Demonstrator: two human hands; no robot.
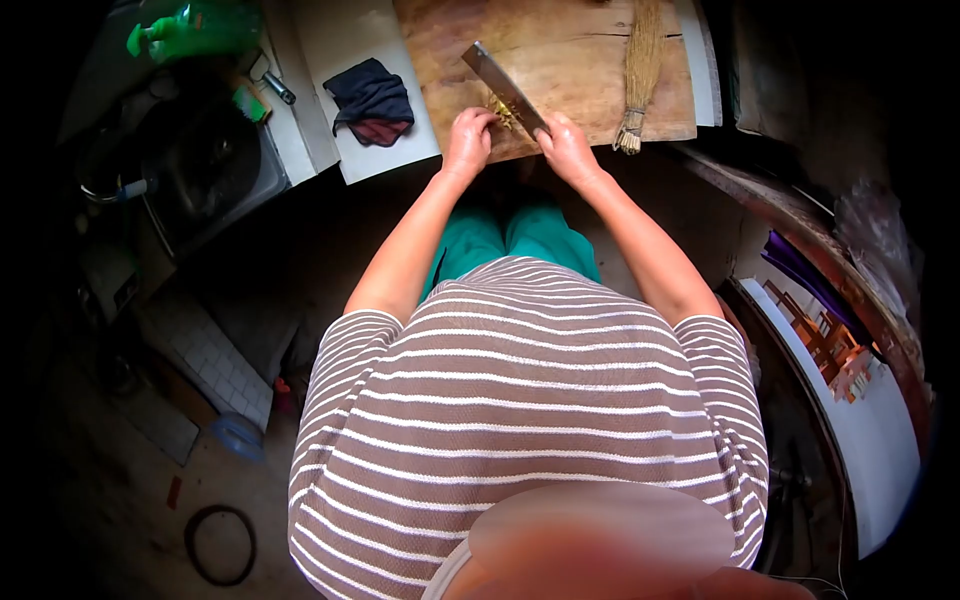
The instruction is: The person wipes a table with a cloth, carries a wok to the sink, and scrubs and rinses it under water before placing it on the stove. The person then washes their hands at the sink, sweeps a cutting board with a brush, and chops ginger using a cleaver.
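Note:
My right hand (567, 148) is closed round the handle end of a cleaver (500, 82), whose broad blade slants up and to the left over the wooden board (570, 60). Just left of the blade lies a small heap of yellowish chopped pieces (505, 114). My left hand (468, 139) is beside this heap, its fingers bent in and its fingertips at the pieces. Whether those fingers pinch any piece is too small to make out. The cleaver's handle is hidden inside my right hand.
A straw brush (640, 80) lies on the board's right side. Left of the board is a dark folded cloth (370, 102) on a white surface. Further left are a black sink (210, 150) and a green bottle (200, 30). A black ring (220, 545) lies on the floor.

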